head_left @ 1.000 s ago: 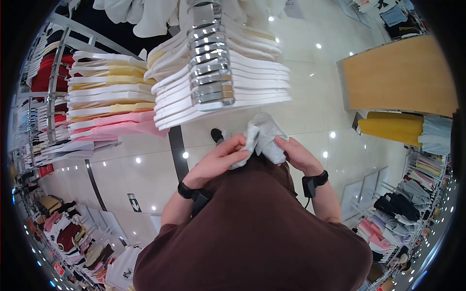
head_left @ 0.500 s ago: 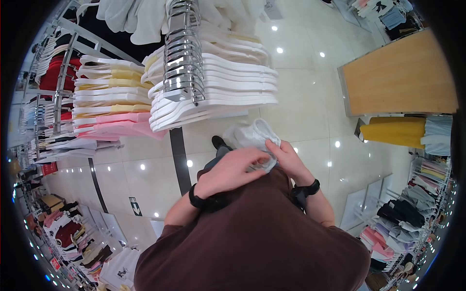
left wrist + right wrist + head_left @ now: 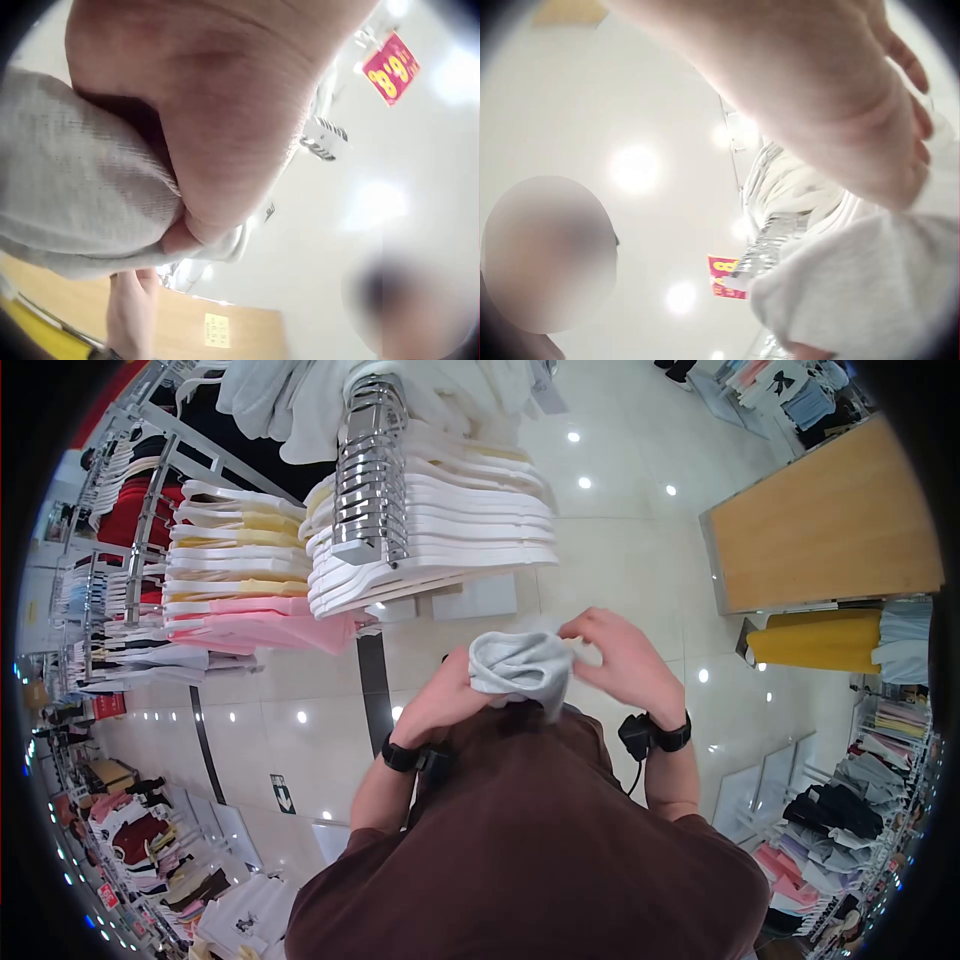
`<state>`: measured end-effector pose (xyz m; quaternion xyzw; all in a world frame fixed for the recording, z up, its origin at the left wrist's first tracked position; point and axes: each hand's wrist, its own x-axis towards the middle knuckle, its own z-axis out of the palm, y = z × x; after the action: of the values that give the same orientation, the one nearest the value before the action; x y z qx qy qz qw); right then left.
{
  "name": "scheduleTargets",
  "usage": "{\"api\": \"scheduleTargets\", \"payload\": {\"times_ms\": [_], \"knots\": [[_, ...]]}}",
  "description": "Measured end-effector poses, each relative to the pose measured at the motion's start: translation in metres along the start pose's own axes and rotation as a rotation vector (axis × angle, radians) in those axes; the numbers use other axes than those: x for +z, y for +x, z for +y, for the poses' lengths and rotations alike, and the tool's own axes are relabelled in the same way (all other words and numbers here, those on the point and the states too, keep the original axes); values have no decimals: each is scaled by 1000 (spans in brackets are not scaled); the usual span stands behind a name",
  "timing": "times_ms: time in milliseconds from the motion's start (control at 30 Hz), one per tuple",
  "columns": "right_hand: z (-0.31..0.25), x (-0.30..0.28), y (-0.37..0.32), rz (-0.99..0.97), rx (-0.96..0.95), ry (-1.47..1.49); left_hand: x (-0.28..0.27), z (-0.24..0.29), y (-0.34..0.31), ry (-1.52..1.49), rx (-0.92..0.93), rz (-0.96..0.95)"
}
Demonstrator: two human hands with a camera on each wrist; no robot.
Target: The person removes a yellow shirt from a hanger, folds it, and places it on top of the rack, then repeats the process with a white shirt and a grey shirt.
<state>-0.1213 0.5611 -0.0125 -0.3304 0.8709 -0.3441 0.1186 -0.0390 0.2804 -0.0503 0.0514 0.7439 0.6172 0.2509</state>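
Observation:
A light grey cloth (image 3: pixel 520 665) is bunched into a loose, folded bundle in front of the person's torso. At its left side the left hand (image 3: pixel 445 695) grips it. The left wrist view shows that hand (image 3: pixel 202 112) close up, thumb and a fingertip pinching the ribbed cloth (image 3: pixel 82 180). The right hand (image 3: pixel 630 665) is at the bundle's right side, its fingers bent towards the edge and blurred. In the right wrist view the right hand (image 3: pixel 817 97) is above the cloth (image 3: pixel 855 285); whether its fingertips grip the cloth is hidden.
White hangers (image 3: pixel 470 520) with pale garments hang on a metal rail (image 3: pixel 370 480) ahead. Yellow and pink garments (image 3: pixel 250 615) hang to the left. A wooden panel (image 3: pixel 820 520) stands at the right above a yellow garment (image 3: pixel 820 638). Tiled floor (image 3: pixel 620 580) lies between.
The left hand has moved from across the cloth's front to its left side and now grips it. The right hand has shifted up and right. The cloth has become a rounder bundle.

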Motion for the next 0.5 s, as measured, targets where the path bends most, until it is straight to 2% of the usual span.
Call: {"api": "scheduleTargets", "payload": {"times_ms": [33, 100, 133, 167, 200, 233, 267, 333, 400, 433, 500], "knots": [[6, 5, -1, 2, -1, -4, 4, -3, -6, -119, 51, 41], [13, 8, 1, 431, 282, -20, 6, 1, -7, -238, 106, 88], [12, 9, -1, 430, 278, -18, 9, 6, -6, -488, -53, 119], [10, 10, -6, 385, 371, 151, 11, 11, -3, -736, -210, 148], [6, 12, -15, 338, 463, 319, 16, 14, -2, -734, -205, 149], [-4, 24, -24, 121, 327, 499, 19, 19, 1, -845, -161, 131], [-7, 32, -28, 35, 288, 495, 23, 22, 0, -957, -122, 116], [6, 58, -39, -103, 247, 465, 32, 28, -1, -1009, -122, 95], [4, 71, -45, -283, 285, 770, 35, 32, 0, -1132, -192, 21], [-5, 71, -49, -283, 291, 805, 32, 33, 3, -1136, -169, 30], [-9, 70, -58, -423, 386, 868, 28, 37, 5, -1104, -261, -221]]}}
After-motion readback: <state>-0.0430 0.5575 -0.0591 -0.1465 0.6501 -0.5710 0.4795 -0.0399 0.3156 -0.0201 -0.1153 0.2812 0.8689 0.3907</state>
